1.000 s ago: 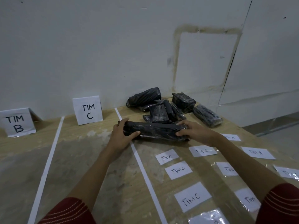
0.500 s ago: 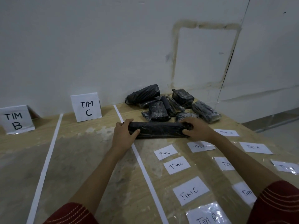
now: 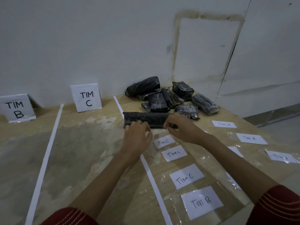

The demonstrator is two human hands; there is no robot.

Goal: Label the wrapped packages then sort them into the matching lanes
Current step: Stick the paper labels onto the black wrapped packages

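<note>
A long black wrapped package (image 3: 146, 119) lies crosswise over the far end of a white tape line (image 3: 151, 176). My left hand (image 3: 138, 138) curls on the package's near left part. At its near right edge my right hand (image 3: 183, 129) has thumb and finger pinched and hides that end. A pile of several black wrapped packages (image 3: 162, 99) sits behind, against the wall. Paper labels under clear film lie in front: "Tim C" (image 3: 164, 141), "Tim C" (image 3: 174, 153), "Tim C" (image 3: 186, 176), "Tim B" (image 3: 201, 202), and "Tim A" (image 3: 250, 138) to the right.
Standing cards mark the lanes: "TIM C" (image 3: 86, 98) and "TIM B" (image 3: 17, 108) at the wall. Another white tape line (image 3: 48, 143) separates those two lanes. The wooden table (image 3: 90, 159) ends at the right, with the floor (image 3: 279, 127) below.
The package has been set down farther from me across the tape line. Both hands left its two ends and came together along its near edge.
</note>
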